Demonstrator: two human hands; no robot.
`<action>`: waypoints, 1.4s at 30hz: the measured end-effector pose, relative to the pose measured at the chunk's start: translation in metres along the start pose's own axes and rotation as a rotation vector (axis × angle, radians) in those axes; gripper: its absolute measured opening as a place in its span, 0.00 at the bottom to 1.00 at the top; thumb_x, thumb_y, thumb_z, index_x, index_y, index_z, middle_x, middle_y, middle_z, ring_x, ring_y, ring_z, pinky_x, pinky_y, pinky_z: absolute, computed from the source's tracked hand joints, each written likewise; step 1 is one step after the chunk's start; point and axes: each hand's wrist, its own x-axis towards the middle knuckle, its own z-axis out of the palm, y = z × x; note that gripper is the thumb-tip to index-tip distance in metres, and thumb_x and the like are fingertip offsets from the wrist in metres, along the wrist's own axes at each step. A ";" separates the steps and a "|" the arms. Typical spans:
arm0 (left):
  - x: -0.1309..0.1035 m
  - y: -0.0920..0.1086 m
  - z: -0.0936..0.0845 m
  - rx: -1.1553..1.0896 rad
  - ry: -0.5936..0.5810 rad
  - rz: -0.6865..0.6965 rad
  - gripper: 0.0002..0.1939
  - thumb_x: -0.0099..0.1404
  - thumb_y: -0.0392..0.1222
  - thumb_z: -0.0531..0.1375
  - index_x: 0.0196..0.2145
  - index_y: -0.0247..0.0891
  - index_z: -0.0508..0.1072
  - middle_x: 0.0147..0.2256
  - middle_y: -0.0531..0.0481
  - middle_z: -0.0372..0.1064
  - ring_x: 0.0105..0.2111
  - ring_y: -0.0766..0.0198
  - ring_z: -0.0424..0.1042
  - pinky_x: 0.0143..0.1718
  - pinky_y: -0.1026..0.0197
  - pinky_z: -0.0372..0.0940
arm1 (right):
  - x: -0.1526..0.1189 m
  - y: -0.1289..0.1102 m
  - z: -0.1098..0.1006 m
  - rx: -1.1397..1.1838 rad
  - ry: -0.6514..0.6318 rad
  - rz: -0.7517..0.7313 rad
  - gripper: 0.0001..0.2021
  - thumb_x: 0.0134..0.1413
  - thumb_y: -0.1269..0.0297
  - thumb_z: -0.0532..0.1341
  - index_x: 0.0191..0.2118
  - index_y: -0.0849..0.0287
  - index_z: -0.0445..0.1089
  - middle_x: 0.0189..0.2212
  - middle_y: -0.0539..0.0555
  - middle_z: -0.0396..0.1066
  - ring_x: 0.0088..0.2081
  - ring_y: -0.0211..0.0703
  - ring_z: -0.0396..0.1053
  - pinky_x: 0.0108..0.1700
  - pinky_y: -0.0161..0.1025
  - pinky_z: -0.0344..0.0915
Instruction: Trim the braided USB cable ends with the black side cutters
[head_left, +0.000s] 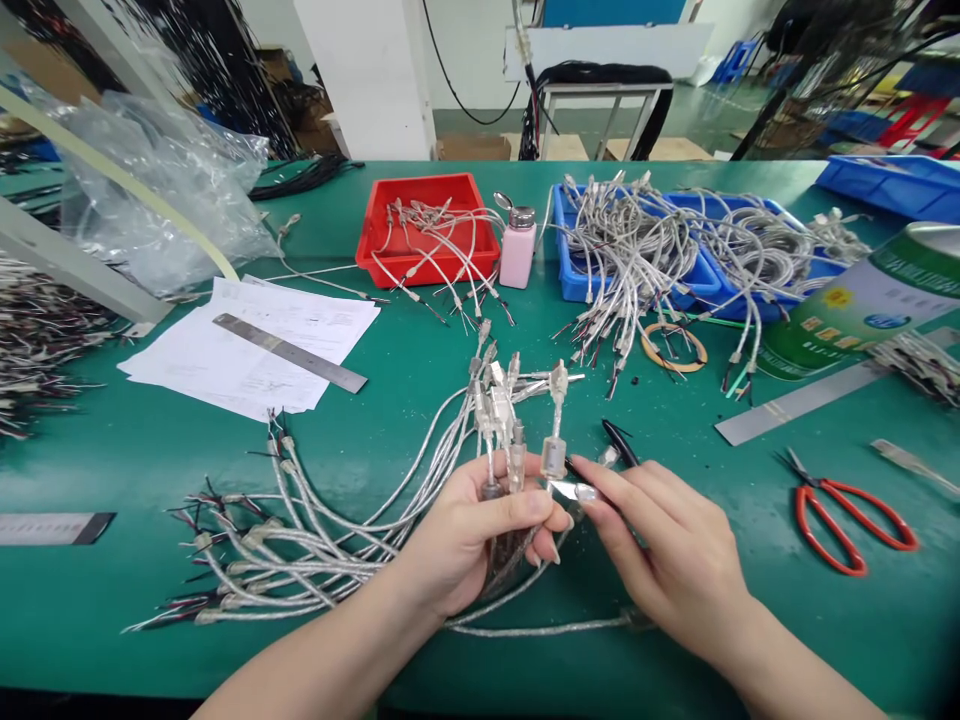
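My left hand (499, 520) is closed around a bunch of silver-grey USB cables (501, 410), their plugs pointing up. One cable with a clear-coated cylindrical lump (553, 457) stands upright at the right of the bunch. My right hand (667, 545) pinches a small shiny flat piece (574, 490) between thumb and fingers, close to that lump; its kind is unclear. A black rod-like thing (619, 442) shows behind the right fingers, partly hidden. The cables' stripped wire ends (206, 595) fan out to the left on the green table (360, 660).
A red tray (427, 268) and blue trays (574, 285) hold more cables, with a pink pump bottle (517, 250) between. Red-handled scissor-like cutters (832, 500), a green can (847, 310) and a steel ruler (795, 405) lie right. Papers (195, 350) and another ruler (289, 352) lie left.
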 end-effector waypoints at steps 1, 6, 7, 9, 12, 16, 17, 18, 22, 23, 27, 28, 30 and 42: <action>0.000 0.000 0.000 0.003 0.005 -0.004 0.13 0.55 0.34 0.68 0.37 0.32 0.70 0.25 0.47 0.76 0.19 0.69 0.72 0.21 0.71 0.65 | 0.000 -0.001 0.000 -0.014 0.002 0.002 0.13 0.67 0.70 0.56 0.54 0.67 0.66 0.31 0.55 0.68 0.30 0.43 0.60 0.33 0.40 0.60; -0.002 0.001 0.002 -0.002 0.027 -0.010 0.14 0.56 0.33 0.68 0.37 0.32 0.69 0.25 0.47 0.76 0.19 0.69 0.72 0.21 0.72 0.65 | -0.002 -0.003 -0.001 -0.058 0.031 0.023 0.10 0.65 0.70 0.59 0.51 0.63 0.68 0.31 0.54 0.70 0.30 0.43 0.60 0.32 0.39 0.59; -0.002 0.001 0.002 -0.005 0.029 -0.009 0.14 0.56 0.33 0.68 0.38 0.32 0.69 0.25 0.47 0.76 0.19 0.69 0.72 0.21 0.72 0.65 | -0.002 -0.003 -0.001 -0.056 0.035 0.026 0.10 0.65 0.70 0.59 0.51 0.63 0.69 0.31 0.54 0.70 0.30 0.42 0.61 0.33 0.39 0.59; -0.001 0.001 0.002 -0.016 0.028 -0.003 0.14 0.56 0.33 0.68 0.38 0.31 0.69 0.24 0.47 0.76 0.19 0.70 0.72 0.21 0.72 0.65 | -0.001 -0.003 -0.001 -0.030 0.034 0.031 0.10 0.65 0.70 0.58 0.51 0.64 0.69 0.31 0.54 0.69 0.30 0.42 0.60 0.33 0.39 0.59; -0.001 0.000 0.001 -0.030 0.021 -0.002 0.14 0.56 0.33 0.68 0.39 0.30 0.69 0.24 0.47 0.75 0.19 0.70 0.72 0.21 0.72 0.64 | -0.001 -0.002 -0.002 0.037 0.025 0.042 0.13 0.67 0.70 0.56 0.54 0.66 0.67 0.30 0.54 0.67 0.29 0.41 0.60 0.32 0.38 0.59; -0.001 0.001 0.001 -0.038 0.003 0.008 0.12 0.57 0.32 0.67 0.38 0.31 0.70 0.24 0.48 0.75 0.19 0.70 0.72 0.21 0.73 0.65 | 0.000 -0.002 -0.002 0.106 -0.003 0.022 0.13 0.66 0.72 0.56 0.54 0.68 0.67 0.30 0.54 0.66 0.28 0.40 0.60 0.31 0.37 0.58; -0.001 0.001 0.001 -0.036 -0.004 0.011 0.11 0.57 0.32 0.67 0.37 0.31 0.70 0.24 0.48 0.75 0.19 0.70 0.72 0.22 0.73 0.65 | 0.000 -0.002 -0.003 0.114 -0.008 0.014 0.13 0.66 0.72 0.56 0.53 0.68 0.67 0.30 0.54 0.66 0.28 0.40 0.60 0.31 0.37 0.58; -0.001 0.001 0.001 -0.034 -0.011 0.012 0.10 0.58 0.32 0.67 0.37 0.31 0.71 0.24 0.48 0.75 0.20 0.70 0.72 0.22 0.73 0.65 | 0.000 -0.002 -0.003 0.114 -0.010 0.008 0.13 0.66 0.72 0.56 0.53 0.69 0.67 0.29 0.54 0.66 0.28 0.40 0.60 0.31 0.37 0.57; -0.001 0.002 0.000 -0.033 -0.016 0.000 0.10 0.58 0.32 0.67 0.37 0.31 0.71 0.24 0.47 0.76 0.19 0.70 0.73 0.21 0.73 0.65 | 0.000 -0.001 -0.002 0.062 -0.012 0.016 0.12 0.66 0.71 0.56 0.53 0.69 0.67 0.30 0.55 0.67 0.29 0.40 0.60 0.32 0.38 0.58; -0.001 0.002 0.000 -0.036 -0.013 -0.005 0.11 0.58 0.32 0.67 0.37 0.31 0.71 0.25 0.47 0.76 0.19 0.70 0.73 0.21 0.73 0.66 | 0.000 -0.001 -0.001 0.044 -0.007 0.016 0.12 0.66 0.71 0.57 0.53 0.69 0.68 0.31 0.55 0.67 0.30 0.41 0.60 0.32 0.39 0.58; -0.002 0.001 0.001 -0.044 -0.005 -0.024 0.12 0.57 0.32 0.67 0.38 0.31 0.71 0.25 0.46 0.77 0.20 0.69 0.73 0.22 0.72 0.67 | 0.001 0.000 0.000 -0.018 0.044 0.001 0.11 0.64 0.72 0.60 0.51 0.67 0.69 0.31 0.55 0.69 0.32 0.42 0.61 0.35 0.40 0.59; -0.002 0.001 0.001 -0.040 0.001 -0.024 0.13 0.56 0.32 0.68 0.39 0.31 0.70 0.25 0.46 0.77 0.20 0.69 0.73 0.22 0.72 0.67 | 0.001 0.001 0.000 -0.026 0.060 -0.002 0.11 0.63 0.72 0.61 0.50 0.67 0.69 0.31 0.55 0.69 0.32 0.43 0.61 0.35 0.40 0.60; -0.001 0.001 0.003 -0.029 0.021 -0.009 0.14 0.55 0.32 0.69 0.38 0.31 0.70 0.25 0.47 0.76 0.20 0.69 0.73 0.23 0.72 0.67 | 0.001 0.001 -0.001 -0.011 0.086 0.003 0.11 0.63 0.73 0.60 0.50 0.67 0.69 0.31 0.55 0.69 0.33 0.42 0.62 0.36 0.40 0.60; -0.002 -0.004 0.006 0.106 0.183 0.109 0.14 0.53 0.33 0.71 0.35 0.33 0.71 0.21 0.55 0.70 0.22 0.73 0.70 0.26 0.72 0.64 | 0.001 0.000 -0.006 0.011 -0.043 -0.030 0.14 0.66 0.72 0.57 0.54 0.70 0.67 0.29 0.54 0.66 0.28 0.39 0.60 0.31 0.38 0.58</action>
